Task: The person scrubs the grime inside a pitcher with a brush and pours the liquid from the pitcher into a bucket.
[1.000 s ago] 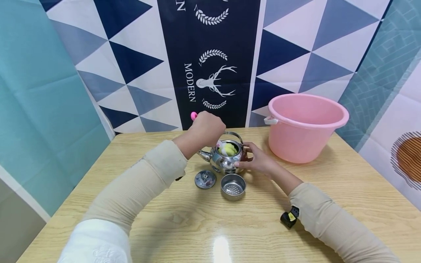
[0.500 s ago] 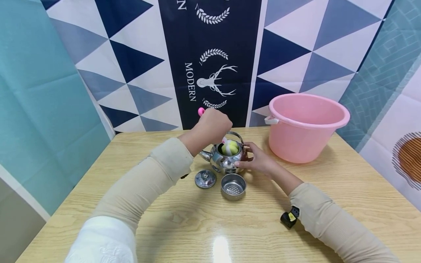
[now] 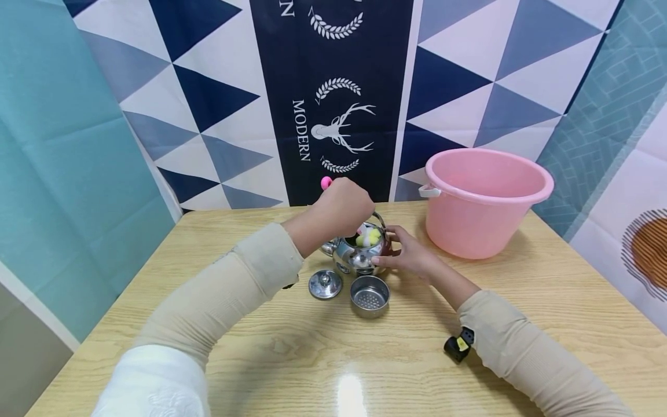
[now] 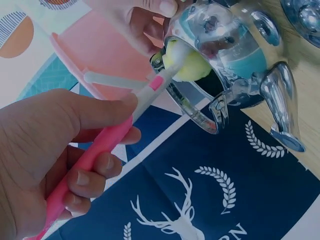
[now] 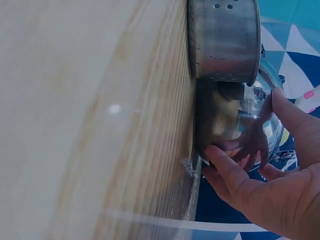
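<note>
My left hand [image 3: 341, 209] grips the pink and white handle of a sponge brush [image 4: 100, 144], fingers curled round it in the left wrist view. Its yellow and white sponge head [image 4: 194, 66] sits in the mouth of a shiny metal teapot [image 3: 354, 260]. The teapot's hoop handle [image 4: 192, 112] stands raised beside the brush. On the teapot's right side, my right hand [image 3: 413, 253] holds the body, thumb and fingers spread round it. In front lie the knobbed metal lid [image 3: 325, 284] and a round strainer [image 3: 369, 296] with a perforated bottom. The teapot's inside is mostly hidden.
A large pink bucket [image 3: 479, 214] with a white handle mount stands at the back right of the wooden table [image 3: 417, 370]. Patterned cloth [image 3: 219, 116] hangs behind the table's far edge.
My left hand has shifted slightly right with the brush, and the sponge head has moved and turned within the teapot's mouth. The right hand, teapot, lid and strainer stay in place.
</note>
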`<move>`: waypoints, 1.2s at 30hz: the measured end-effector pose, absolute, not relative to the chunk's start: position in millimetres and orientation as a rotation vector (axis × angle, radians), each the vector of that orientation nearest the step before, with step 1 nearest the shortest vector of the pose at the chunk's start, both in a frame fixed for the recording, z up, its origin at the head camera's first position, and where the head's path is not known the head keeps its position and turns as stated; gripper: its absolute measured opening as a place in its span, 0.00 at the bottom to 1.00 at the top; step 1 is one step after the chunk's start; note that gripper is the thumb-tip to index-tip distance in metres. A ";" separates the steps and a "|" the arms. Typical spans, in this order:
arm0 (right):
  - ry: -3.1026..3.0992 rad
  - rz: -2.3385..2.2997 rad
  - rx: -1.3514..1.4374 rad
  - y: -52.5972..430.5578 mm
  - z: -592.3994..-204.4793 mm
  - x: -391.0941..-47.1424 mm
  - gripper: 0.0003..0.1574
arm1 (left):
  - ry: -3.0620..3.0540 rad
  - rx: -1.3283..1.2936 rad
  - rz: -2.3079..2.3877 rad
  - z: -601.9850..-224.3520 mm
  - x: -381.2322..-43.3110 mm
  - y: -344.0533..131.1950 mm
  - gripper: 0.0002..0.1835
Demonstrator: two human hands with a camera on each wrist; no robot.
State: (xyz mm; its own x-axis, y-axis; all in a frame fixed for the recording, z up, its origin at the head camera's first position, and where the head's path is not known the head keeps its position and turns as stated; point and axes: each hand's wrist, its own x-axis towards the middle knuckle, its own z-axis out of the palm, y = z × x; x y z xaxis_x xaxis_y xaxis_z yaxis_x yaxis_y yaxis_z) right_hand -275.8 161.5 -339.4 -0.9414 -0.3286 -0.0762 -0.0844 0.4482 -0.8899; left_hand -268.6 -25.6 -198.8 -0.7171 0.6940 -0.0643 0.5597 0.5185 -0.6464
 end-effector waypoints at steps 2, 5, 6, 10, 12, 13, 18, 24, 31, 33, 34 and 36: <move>2.467 -1.485 -0.354 161.6 -339.2 -275.6 0.55 | -2.562 -1.079 0.973 -198.2 -267.5 -27.4 0.05; 2.469 -1.478 -0.347 161.7 -338.7 -275.3 0.55 | -2.571 -1.084 0.962 -197.2 -265.9 -31.0 0.05; 2.469 -1.477 -0.346 161.7 -338.5 -275.2 0.55 | -2.570 -1.082 0.964 -197.1 -265.6 -32.2 0.05; 2.462 -1.480 -0.335 161.2 -337.9 -275.0 0.56 | -2.570 -1.081 0.960 -196.5 -265.0 -37.0 0.05; 2.459 -1.480 -0.333 161.3 -337.8 -274.8 0.56 | -2.568 -1.073 0.962 -196.4 -265.0 -39.2 0.05; 2.459 -1.481 -0.331 161.3 -337.6 -274.6 0.56 | -2.569 -1.069 0.963 -196.3 -265.0 -40.1 0.05; 2.460 -1.489 -0.345 161.9 -336.7 -273.4 0.56 | -2.574 -1.040 0.970 -196.3 -266.9 -42.1 0.05; 2.455 -1.506 -0.355 161.1 -338.1 -272.8 0.56 | -2.587 -1.016 0.968 -197.0 -274.1 -41.9 0.05; 2.459 -1.516 -0.373 160.4 -339.2 -273.9 0.55 | -2.636 -0.979 0.913 -197.9 -285.7 -39.9 0.05; 2.467 -1.504 -0.367 160.6 -339.2 -274.0 0.55 | -2.642 -0.984 0.893 -197.5 -287.1 -37.6 0.04; 2.471 -1.499 -0.364 160.8 -339.1 -274.1 0.56 | -2.643 -0.986 0.887 -197.2 -287.2 -36.1 0.04; 2.475 -1.490 -0.360 160.9 -338.8 -274.1 0.56 | -2.643 -0.995 0.880 -196.1 -286.1 -32.7 0.05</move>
State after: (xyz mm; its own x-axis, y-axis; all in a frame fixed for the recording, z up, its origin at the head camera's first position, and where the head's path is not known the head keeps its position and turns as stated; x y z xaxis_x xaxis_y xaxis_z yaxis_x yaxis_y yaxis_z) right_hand -274.1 160.9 -338.8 -0.9433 -0.3245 -0.0694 -0.0905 0.4527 -0.8871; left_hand -286.1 -32.7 -196.1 -0.7588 0.6503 -0.0355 0.5417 0.6000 -0.5887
